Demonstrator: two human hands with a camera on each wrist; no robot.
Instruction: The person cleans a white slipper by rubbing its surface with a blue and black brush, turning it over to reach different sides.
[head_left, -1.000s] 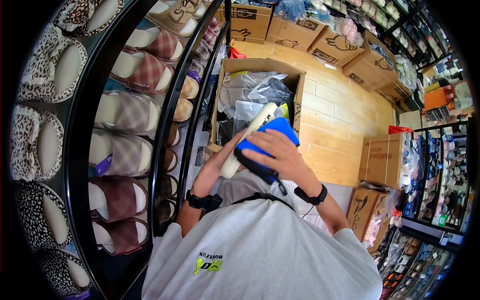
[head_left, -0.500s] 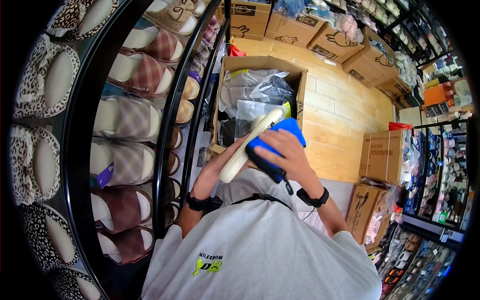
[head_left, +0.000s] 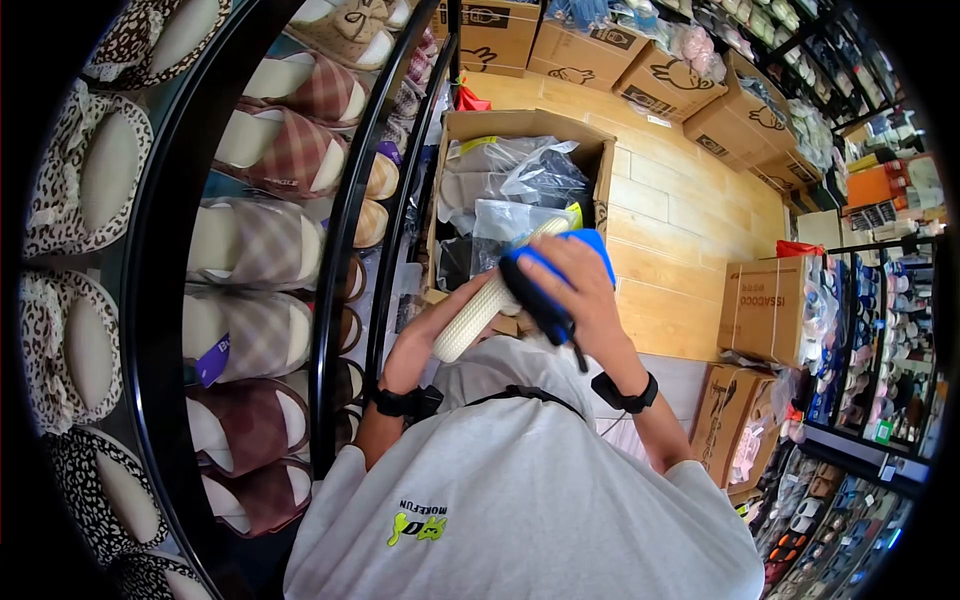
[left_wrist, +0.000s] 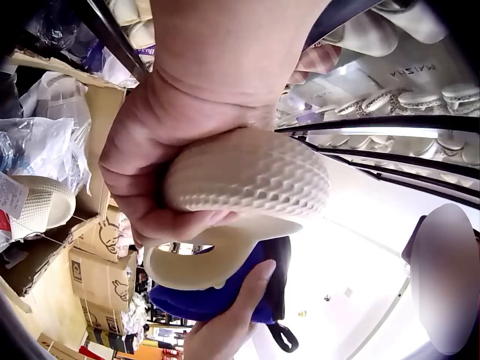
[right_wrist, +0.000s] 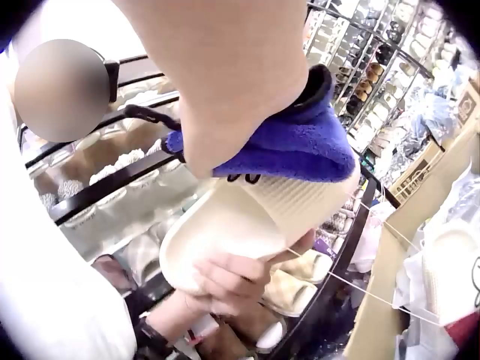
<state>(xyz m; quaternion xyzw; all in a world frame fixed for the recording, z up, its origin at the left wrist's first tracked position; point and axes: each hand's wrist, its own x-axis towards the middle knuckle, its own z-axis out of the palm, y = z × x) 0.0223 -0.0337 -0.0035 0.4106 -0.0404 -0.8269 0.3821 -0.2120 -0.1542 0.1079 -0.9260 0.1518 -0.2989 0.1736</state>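
Observation:
A cream slide slipper [head_left: 468,322] with a textured sole edge is held in the left hand [head_left: 428,328], whose fingers wrap its side in the left wrist view. The right hand [head_left: 578,285] grips a blue plush cleaning pad [head_left: 603,252] with a black edge and a black loop. In the right wrist view the blue pad [right_wrist: 307,146] lies against the ribbed strap of the slipper [right_wrist: 217,225], partly covering black lettering. The slipper is tilted in front of the person's waist, and the right thumb [left_wrist: 255,289] presses on the pad.
An open carton [head_left: 608,165] of plastic-wrapped slippers stands just ahead of the hands. A black-framed rack [head_left: 345,200] at the left bears rows of checked and leopard-print slippers. More cartons [head_left: 755,310] stand at right and along the back, around the wooden floor [head_left: 665,250].
The right hand has swept the blue pad over the slipper's strap and turned it, now covering more of the slipper. The left hand and slipper have shifted slightly.

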